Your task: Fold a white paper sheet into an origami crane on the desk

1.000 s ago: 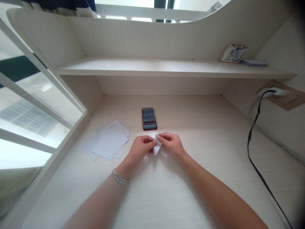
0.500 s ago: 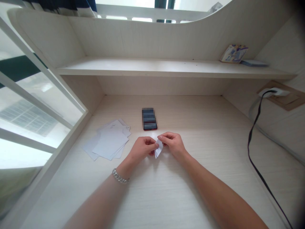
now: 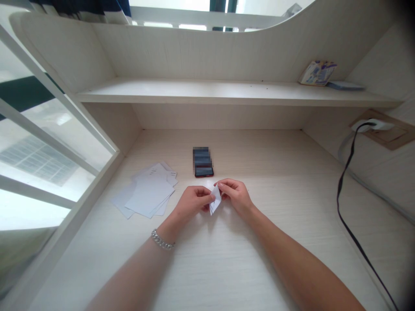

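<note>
Between my two hands is a small piece of folded white paper (image 3: 214, 202), its pointed lower end hanging down over the desk. My left hand (image 3: 195, 198) pinches it from the left, thumb on the near face. On the other side my right hand (image 3: 234, 192) grips its upper right edge between thumb and fingers. Some of the paper is hidden behind the fingers. Just beyond the hands lies a phone (image 3: 203, 162), its screen blurred out. Left of my left hand, several loose white sheets (image 3: 151, 190) overlap in a pile.
The pale desk (image 3: 279, 259) has a shelf (image 3: 194, 88) above its back. A small colourful box (image 3: 317, 72) and a flat blue item (image 3: 346, 85) sit on that shelf. From a wall socket (image 3: 389, 129) a black cable (image 3: 340, 185) runs down at the right.
The right thumb and fingers have shifted slightly along the paper's upper edge, and the paper's face shows a little wider. Both hands keep their hold; the rest is unchanged.
</note>
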Available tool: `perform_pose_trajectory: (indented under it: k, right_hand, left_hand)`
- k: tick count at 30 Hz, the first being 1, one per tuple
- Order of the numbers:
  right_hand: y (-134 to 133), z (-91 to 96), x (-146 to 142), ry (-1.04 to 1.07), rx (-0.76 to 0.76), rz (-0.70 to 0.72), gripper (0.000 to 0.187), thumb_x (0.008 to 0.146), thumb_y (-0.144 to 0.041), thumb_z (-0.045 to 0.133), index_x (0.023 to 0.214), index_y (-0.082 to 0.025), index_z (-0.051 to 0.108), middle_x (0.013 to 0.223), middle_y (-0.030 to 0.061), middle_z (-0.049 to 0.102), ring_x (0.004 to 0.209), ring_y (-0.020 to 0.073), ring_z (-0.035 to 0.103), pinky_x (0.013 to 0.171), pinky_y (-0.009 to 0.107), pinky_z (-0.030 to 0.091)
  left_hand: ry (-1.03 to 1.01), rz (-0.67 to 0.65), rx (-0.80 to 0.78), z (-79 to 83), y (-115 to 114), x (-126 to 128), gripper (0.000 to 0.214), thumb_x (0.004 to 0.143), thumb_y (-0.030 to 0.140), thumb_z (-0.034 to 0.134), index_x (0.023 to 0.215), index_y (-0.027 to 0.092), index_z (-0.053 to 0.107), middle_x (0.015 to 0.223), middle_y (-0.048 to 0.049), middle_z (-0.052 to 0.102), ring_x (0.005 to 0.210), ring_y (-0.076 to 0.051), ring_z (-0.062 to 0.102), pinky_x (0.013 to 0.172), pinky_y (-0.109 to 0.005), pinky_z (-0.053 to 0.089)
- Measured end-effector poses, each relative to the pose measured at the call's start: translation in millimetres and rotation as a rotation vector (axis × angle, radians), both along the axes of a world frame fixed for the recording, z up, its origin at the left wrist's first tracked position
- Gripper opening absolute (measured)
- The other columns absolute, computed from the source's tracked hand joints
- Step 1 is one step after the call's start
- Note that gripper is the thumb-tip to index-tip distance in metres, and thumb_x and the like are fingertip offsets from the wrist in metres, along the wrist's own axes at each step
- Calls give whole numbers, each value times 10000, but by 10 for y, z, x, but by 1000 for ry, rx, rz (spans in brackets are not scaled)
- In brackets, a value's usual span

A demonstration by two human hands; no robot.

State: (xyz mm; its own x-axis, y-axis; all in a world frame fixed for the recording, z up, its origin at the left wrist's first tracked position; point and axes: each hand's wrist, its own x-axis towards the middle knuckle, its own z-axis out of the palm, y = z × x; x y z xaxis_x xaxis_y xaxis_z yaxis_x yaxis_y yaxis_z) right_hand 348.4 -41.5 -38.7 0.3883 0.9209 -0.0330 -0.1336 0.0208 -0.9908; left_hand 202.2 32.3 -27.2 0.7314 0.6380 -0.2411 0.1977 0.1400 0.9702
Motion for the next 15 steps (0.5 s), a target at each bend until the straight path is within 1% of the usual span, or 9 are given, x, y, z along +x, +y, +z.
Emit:
perform_pose_trajectory:
  k: [5,9,15]
  right_hand:
    - [-4,-23,-8,-49,36,-37,211,709,-354,642,752,-152,684,626,30,631,552,126,528,494,236,405]
    - [-8,-3,-9,-111,27,-71,222,694,-363,649,725,-145,675,592,26,623,526,130,526,499,246,410]
    - [-15,-3,4,-176,22,-85,208,691,-352,642,694,-145,659,599,31,618,549,137,534,523,251,425]
  left_hand:
    - [18,-17,0,-3,7,0,195,672,312,647,701,119,637,562,-22,584,485,-94,518,468,-204,412]
    - [34,-34,6,26,10,-4,196,665,314,647,691,120,635,551,-20,582,485,-100,522,465,-208,412]
    - [59,-57,11,39,15,-10,166,663,291,643,665,126,628,536,-21,577,480,-101,520,464,-206,406]
